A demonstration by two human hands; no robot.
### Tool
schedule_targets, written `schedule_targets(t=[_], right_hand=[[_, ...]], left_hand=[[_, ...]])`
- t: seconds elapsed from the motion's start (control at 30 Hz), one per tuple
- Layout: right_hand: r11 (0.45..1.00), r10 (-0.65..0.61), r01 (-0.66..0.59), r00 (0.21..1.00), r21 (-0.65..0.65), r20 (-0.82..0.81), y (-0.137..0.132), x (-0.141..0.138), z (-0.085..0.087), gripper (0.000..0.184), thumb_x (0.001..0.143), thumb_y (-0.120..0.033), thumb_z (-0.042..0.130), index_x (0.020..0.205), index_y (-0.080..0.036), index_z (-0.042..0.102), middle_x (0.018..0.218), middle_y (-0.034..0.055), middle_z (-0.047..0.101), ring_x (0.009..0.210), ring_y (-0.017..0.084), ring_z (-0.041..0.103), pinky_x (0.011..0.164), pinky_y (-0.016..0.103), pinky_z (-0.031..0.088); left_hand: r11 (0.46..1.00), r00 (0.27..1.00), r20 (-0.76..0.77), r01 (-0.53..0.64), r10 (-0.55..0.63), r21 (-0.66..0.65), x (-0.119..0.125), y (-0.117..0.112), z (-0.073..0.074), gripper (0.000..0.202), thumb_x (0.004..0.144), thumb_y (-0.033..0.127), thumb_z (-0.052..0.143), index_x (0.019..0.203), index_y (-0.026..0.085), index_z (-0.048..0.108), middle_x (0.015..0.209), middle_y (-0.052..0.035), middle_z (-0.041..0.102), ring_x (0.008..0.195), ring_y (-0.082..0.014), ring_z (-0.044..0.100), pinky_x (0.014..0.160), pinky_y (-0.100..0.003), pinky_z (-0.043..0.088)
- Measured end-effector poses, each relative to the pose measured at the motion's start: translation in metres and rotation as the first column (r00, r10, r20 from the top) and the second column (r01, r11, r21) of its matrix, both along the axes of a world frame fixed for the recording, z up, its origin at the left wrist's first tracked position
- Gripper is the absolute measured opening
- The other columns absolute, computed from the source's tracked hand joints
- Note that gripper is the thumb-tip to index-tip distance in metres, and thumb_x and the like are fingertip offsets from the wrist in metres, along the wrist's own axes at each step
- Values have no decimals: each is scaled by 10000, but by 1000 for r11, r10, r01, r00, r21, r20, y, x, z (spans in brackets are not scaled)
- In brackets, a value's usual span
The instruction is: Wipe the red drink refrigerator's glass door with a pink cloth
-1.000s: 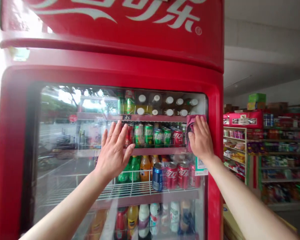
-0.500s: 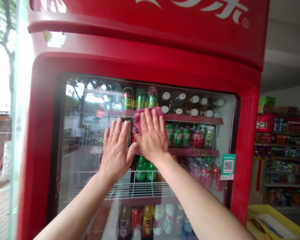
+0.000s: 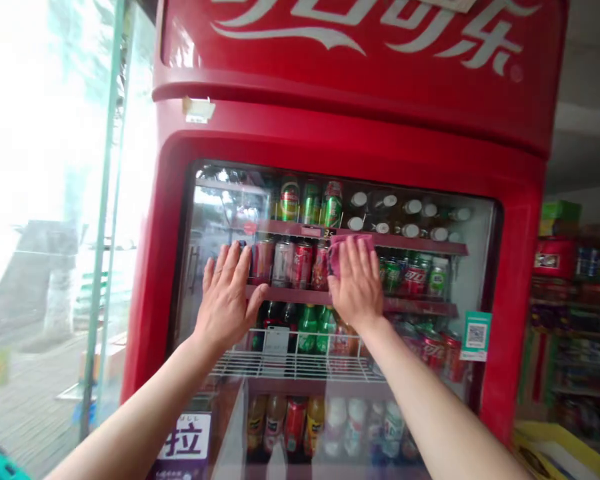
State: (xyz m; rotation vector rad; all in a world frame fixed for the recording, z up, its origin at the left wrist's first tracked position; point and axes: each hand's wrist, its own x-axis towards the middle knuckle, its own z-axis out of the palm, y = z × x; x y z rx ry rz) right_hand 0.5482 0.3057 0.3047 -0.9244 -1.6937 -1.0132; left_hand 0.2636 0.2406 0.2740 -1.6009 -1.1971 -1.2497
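Both my hands are raised against the glass door (image 3: 290, 310) of a red drinks fridge (image 3: 355, 143). My right hand (image 3: 356, 283) lies flat over a magenta cloth (image 3: 336, 253), pressing it to the pane just below the top shelf's edge. The cloth pokes out above and to the left of the fingers. Over to the left, my left hand (image 3: 225, 293) has its palm toward the glass, fingers straight and thumb out. Whether its whole palm touches the pane I cannot tell. Behind the glass stand rows of cans (image 3: 303, 263) and green bottles (image 3: 307, 327).
A QR-code sticker (image 3: 477, 335) is on the door's right side, and a white sign with a purple character (image 3: 186, 437) is at lower left. Glass panels (image 3: 105, 267) border the fridge on the left. Stocked shelves (image 3: 587, 320) and a yellow box (image 3: 565, 447) are at right.
My hands have moved apart across the glass: the right one with the cloth to the right, the left one to the left. The view has shifted, showing more of the left side.
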Motion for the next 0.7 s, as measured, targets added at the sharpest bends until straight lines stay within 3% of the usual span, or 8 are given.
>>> schedule_targets(t=[0.13, 0.23, 0.4, 0.53, 0.63, 0.7], right_hand=[[993, -82, 103, 947, 53, -309, 1, -17, 5, 787, 1101, -385, 453, 1757, -30, 201, 1833, 218, 206, 1718, 404, 131, 1375, 669, 181], [993, -77, 106, 929, 60, -363, -3, -57, 9, 815, 1094, -400, 446, 1767, -37, 163, 1833, 227, 199, 1712, 430, 138, 1358, 697, 197], [998, -30, 40, 974, 38, -223, -12, -123, 18, 820, 1091, -395, 473, 1763, -30, 179, 1846, 200, 165, 1724, 407, 76, 1389, 658, 120], [999, 44, -44, 994, -8, -98, -19, -168, 19, 851, 1082, -389, 519, 1781, -89, 138, 1862, 145, 110, 1734, 373, 5, 1399, 661, 73], [989, 141, -128, 966, -71, 218, -25, -193, 2, 827, 1081, -393, 555, 1781, -145, 192, 1859, 87, 142, 1737, 326, 40, 1419, 605, 70], [974, 226, -198, 870, -110, 437, -28, -200, -19, 759, 1096, -374, 542, 1773, -197, 247, 1848, 48, 205, 1733, 296, 108, 1426, 562, 123]], left_hand=[[1000, 1000, 1, -16, 16, 10, -29, -9, -10, 811, 1101, 551, 456, 1785, 240, 150, 1843, -158, 233, 1732, -350, 139, 1385, -636, 181], [1000, 1000, -18, -20, 20, 18, -45, -15, -17, 819, 1102, 533, 466, 1787, 246, 123, 1840, -150, 247, 1729, -349, 157, 1386, -635, 188], [1000, 1000, -8, -15, 15, 22, -65, -23, -25, 831, 1098, 501, 497, 1789, 257, 103, 1843, -139, 243, 1729, -349, 163, 1394, -627, 177], [1000, 1000, -2, 7, -7, 19, -76, -28, -27, 843, 1091, 497, 514, 1787, 244, 111, 1844, -142, 239, 1731, -351, 153, 1394, -621, 189], [999, 999, -8, 34, -34, 15, -80, -30, -29, 856, 1087, 501, 519, 1788, 243, 100, 1846, -143, 235, 1729, -354, 159, 1391, -615, 206], [999, 999, -11, 50, -50, 12, -82, -33, -30, 865, 1085, 501, 523, 1789, 236, 95, 1847, -148, 227, 1730, -355, 153, 1392, -609, 207]])
